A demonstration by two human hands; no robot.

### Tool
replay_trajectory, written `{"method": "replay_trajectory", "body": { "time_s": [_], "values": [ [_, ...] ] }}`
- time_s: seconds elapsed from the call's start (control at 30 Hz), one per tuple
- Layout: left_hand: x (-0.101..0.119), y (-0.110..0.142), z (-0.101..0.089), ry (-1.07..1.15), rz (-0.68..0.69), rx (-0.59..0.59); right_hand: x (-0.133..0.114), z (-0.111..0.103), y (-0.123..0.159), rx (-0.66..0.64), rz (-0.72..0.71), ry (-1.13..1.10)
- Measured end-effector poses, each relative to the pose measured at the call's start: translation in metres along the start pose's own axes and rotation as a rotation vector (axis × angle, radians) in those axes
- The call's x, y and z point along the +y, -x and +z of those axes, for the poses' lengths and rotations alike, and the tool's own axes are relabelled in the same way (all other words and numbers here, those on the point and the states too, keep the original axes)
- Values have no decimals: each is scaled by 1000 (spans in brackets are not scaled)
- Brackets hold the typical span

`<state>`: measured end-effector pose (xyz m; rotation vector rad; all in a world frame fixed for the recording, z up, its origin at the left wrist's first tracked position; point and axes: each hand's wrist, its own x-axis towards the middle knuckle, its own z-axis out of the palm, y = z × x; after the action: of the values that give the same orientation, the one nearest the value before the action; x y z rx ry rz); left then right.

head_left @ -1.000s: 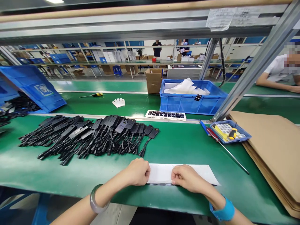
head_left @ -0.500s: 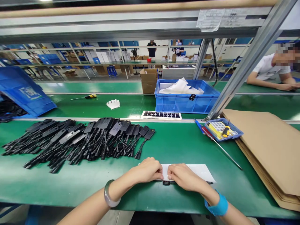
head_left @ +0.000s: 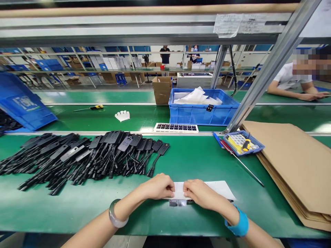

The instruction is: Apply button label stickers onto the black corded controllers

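A white sheet point(head_left: 218, 188) lies on the green table point(head_left: 196, 162) near its front edge, with small dark squares point(head_left: 178, 203) showing along its near side. My left hand point(head_left: 156, 186) is curled, its fingertips pinching the sheet's left part. My right hand point(head_left: 200, 194) is also curled and presses the sheet just to the right, the two hands almost touching. A long row of black cable parts with flat tags point(head_left: 85, 155) lies to the left, beyond my left hand.
A small blue tray point(head_left: 243, 143) with tools and a thin rod point(head_left: 244, 165) sit at right, beside stacked brown cardboard point(head_left: 294, 168). Behind are a white strip of dark squares point(head_left: 176, 127), a blue crate point(head_left: 203, 110), a white glove point(head_left: 122, 115), and a screwdriver point(head_left: 90, 108). Another person's arms rest at far right point(head_left: 292, 89).
My hands have drawn close together on the sheet, from apart to almost touching. Dark squares now show below the sheet's near edge. The view shifted slightly.
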<state>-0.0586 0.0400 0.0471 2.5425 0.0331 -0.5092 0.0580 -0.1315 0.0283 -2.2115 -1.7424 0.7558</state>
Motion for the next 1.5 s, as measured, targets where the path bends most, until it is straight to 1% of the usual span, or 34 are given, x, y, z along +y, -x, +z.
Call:
{"method": "replay_trajectory", "body": {
  "time_s": [0.1, 0.27, 0.37, 0.43, 0.5, 0.67, 0.73, 0.87, 0.93, 1.03, 1.1, 1.17, 1.23, 1.33, 1.4, 1.5],
  "values": [
    [-1, 2, 0, 8, -44, -9, 2, -4, 2, -28, 0, 26],
    [0, 7, 6, -64, -154, 79, 1, -2, 4, -7, 79, 120],
    [-4, 13, 6, -69, -198, 107, 8, -4, 6, -18, 44, 116],
    [-8, 18, 4, -44, -199, 93, 16, -9, 8, -47, -6, 96],
    [-12, 22, 2, -17, -194, 75, 24, -13, 11, -65, -28, 89],
    [-18, 27, 5, -23, -227, 110, 32, -12, 13, -10, 28, 128],
    [-21, 28, 8, -23, -225, 121, 35, -15, 14, -10, 19, 123],
    [-27, 30, 10, 16, -200, 134, 46, -27, 23, -50, -31, 80],
    [-26, 31, 10, 20, -210, 140, 52, -30, 27, -37, -11, 72],
    [-23, 31, 9, -17, -284, 166, 59, -32, 29, 2, 49, 54],
    [-25, 33, 9, -30, -326, 200, 67, -34, 32, 7, 72, 18],
    [-29, 35, 9, 16, -320, 218, 77, -38, 36, -10, 72, -38],
    [-36, 39, 11, 120, -287, 210, 86, -41, 43, -12, 69, -93],
    [-45, 43, 14, 233, -270, 199, 98, -41, 52, 56, 94, -147],
    [-48, 44, 17, 211, -280, 230, 101, -36, 57, 123, 119, -172],
    [-50, 47, 20, 143, -259, 321, 102, -29, 64, 227, 145, -205]
  ]
}}
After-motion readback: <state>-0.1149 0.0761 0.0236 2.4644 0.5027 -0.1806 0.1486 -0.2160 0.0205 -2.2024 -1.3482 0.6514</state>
